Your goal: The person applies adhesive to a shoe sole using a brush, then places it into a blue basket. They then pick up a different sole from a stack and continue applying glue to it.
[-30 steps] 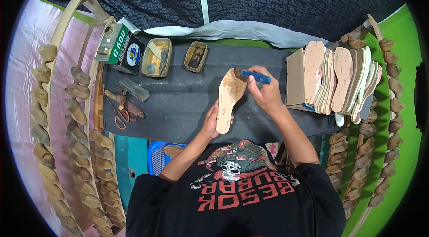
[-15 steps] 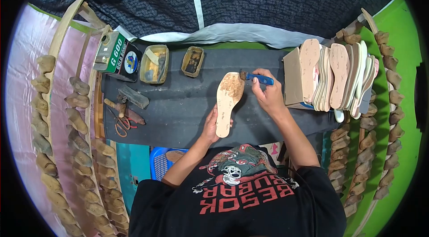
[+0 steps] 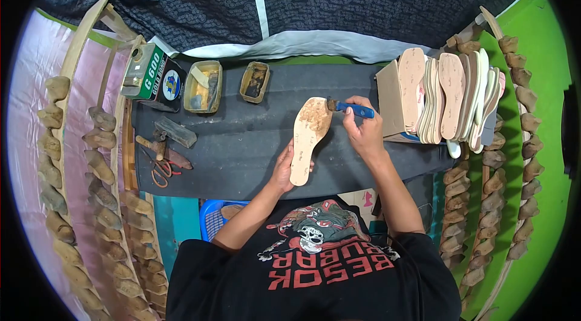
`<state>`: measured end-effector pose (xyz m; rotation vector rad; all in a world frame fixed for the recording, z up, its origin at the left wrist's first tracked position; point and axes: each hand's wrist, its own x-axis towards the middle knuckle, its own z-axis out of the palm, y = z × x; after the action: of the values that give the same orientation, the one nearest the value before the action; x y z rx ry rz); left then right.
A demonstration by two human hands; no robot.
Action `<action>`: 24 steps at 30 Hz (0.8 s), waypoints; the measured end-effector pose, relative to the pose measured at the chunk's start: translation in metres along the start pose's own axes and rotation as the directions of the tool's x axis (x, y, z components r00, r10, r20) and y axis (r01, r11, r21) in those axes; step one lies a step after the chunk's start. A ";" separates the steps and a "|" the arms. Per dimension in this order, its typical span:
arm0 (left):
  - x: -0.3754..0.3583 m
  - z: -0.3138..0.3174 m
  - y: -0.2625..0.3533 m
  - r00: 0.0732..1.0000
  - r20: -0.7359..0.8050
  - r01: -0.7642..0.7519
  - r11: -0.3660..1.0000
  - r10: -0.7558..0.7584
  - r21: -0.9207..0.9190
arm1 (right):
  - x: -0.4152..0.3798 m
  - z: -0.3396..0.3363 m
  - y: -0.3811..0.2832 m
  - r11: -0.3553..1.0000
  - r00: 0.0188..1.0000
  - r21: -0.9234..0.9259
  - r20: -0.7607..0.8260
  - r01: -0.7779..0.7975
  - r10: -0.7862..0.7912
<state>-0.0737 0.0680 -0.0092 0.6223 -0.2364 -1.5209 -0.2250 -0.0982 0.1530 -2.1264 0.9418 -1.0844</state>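
My left hand (image 3: 284,167) grips a pale insole (image 3: 307,147) by its heel end, fingers behind and at its edge. The insole's broad toe end points away from me, and a brownish, wet-looking smear covers much of that part. Small handwritten marks run down its face. In my right hand (image 3: 365,133) is a brush (image 3: 356,109) with a blue handle, held between thumb and fingers. Its dark bristle end lies at the right edge of the smeared toe part.
On the dark-topped table (image 3: 242,145) stand a glue can (image 3: 148,76) and two stained tubs (image 3: 203,86). A hammer (image 3: 154,147) and pincers (image 3: 162,171) lie at left. Stacked insoles (image 3: 451,97) fill a box at right. Racks of shoe lasts (image 3: 100,163) flank both sides.
The whole view has shifted slightly. The brush handle lies a little flatter, its bristle end still at the toe part's right edge. Both hands keep their holds.
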 end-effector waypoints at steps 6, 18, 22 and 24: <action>0.006 0.013 -0.004 1.000 -0.013 -0.027 0.998 0.028 0.050 | 0.003 -0.001 -0.003 0.994 0.998 0.089 0.001 0.059 -0.059; 0.018 0.035 -0.022 0.997 -0.050 -0.059 0.998 0.061 0.038 | 0.014 -0.033 0.036 0.992 0.998 0.117 0.019 0.049 -0.051; 0.022 0.041 -0.027 0.995 -0.056 -0.075 0.996 0.077 0.038 | 0.013 -0.031 0.030 0.982 0.990 0.156 0.075 0.106 -0.119; 0.023 0.043 -0.027 0.995 -0.061 -0.076 0.995 0.080 0.058 | 0.006 -0.028 0.022 0.979 0.982 0.184 0.145 0.091 -0.118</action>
<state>-0.1179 0.0375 0.0071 0.6965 -0.2529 -1.4210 -0.2533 -0.1206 0.1543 -2.0978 0.6429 -0.9966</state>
